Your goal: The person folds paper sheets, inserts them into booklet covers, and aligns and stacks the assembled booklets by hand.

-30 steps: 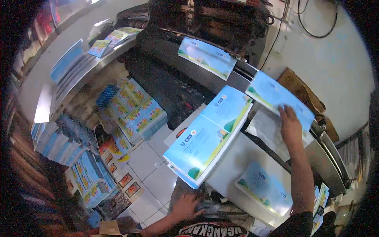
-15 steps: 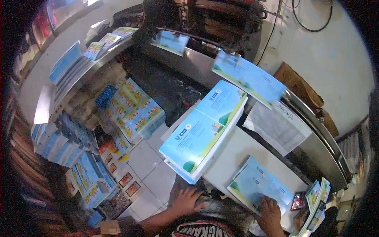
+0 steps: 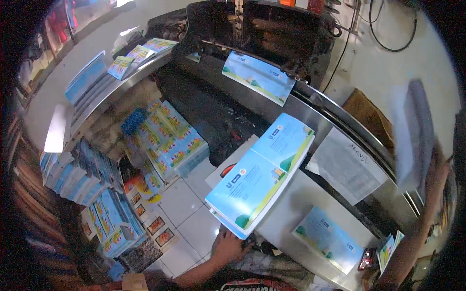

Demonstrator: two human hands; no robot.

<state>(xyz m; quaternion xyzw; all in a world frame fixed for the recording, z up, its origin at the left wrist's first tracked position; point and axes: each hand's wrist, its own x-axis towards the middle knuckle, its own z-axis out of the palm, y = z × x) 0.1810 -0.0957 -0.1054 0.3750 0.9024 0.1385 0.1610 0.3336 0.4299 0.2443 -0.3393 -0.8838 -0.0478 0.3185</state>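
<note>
Pale sheet point(image 3: 410, 138), blurred, raised at 3 o'clock | long axis 12-to-6 | right hand point(image 3: 441, 167) nearer, fingers grasping its 4 o'clock edge | left hand point(image 3: 230, 247) at 6 o'clock, fingers loose, empty

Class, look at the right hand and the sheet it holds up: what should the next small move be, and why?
Probably swing the blurred sheet left and lower it onto the long metal rail. The right hand holds it raised to the right of the rail, a blue printed sheet lies farther along, and bare metal shows just to that sheet's right.
</note>
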